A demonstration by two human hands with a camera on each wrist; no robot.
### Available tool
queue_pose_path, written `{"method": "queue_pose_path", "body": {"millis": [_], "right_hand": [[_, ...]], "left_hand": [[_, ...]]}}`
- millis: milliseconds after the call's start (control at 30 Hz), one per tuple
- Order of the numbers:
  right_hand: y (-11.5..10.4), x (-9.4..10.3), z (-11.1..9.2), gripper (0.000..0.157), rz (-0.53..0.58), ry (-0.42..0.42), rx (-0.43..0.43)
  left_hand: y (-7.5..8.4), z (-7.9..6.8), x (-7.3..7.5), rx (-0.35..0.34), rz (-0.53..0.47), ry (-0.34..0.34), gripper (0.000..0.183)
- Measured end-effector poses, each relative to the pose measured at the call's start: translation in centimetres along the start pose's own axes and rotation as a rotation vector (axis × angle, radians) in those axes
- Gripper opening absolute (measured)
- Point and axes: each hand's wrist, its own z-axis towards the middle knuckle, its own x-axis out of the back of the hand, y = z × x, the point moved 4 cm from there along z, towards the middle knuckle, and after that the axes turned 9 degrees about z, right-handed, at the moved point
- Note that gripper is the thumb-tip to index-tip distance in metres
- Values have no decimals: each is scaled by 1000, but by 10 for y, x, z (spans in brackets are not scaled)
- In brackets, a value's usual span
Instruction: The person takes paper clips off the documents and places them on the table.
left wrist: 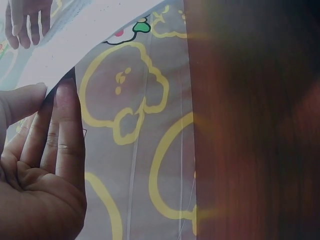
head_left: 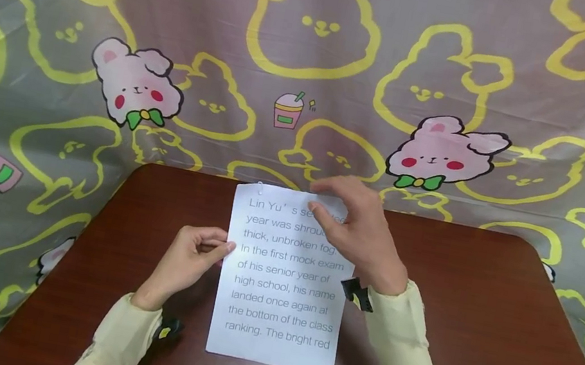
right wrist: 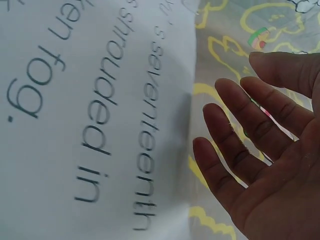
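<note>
A white sheet of paper (head_left: pixel 271 352) printed with large lines of English text stands raised over the table, its text facing the head camera. My left hand (head_left: pixel 187 262) pinches its left edge between thumb and fingers, a grip also plain in the left wrist view. Near the top right corner, my right hand (head_left: pixel 360 230) overlaps the paper in the head view and hides some words. Its fingers are spread and relaxed in the right wrist view, beside the paper's top edge, holding nothing. A small pale loop (head_left: pixel 260 188) like a paper clip sits at the top left edge.
The dark reddish-brown table (head_left: pixel 475 345) reaches back to a hanging cloth (head_left: pixel 352 43) printed with yellow rabbit outlines, which encloses the back and sides. A dark strap device (head_left: pixel 357 294) is on the right wrist, another (head_left: pixel 168 329) on the left.
</note>
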Motion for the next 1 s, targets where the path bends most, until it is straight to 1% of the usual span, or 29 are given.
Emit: {"method": "queue_pose_path", "body": {"millis": [200,433,633,867,1000], "right_hand": [[2,-11,8,21,-40,-30,61],[0,-22,25,19,-77,-50,90],[-1,-33,37,22,-66,-112,43],[-2,-47,48,24,-110,-186,-3],[-2,-55,53,23,-143,-235,-50]], "left_hand": [[0,-1,3,10,-3,4,13],[-1,-1,3,15,3,4,13],[0,0,2,5,-3,3,14],[-1,2,1,8,-11,6,13],[-1,2,0,9,-21,3,13]]}}
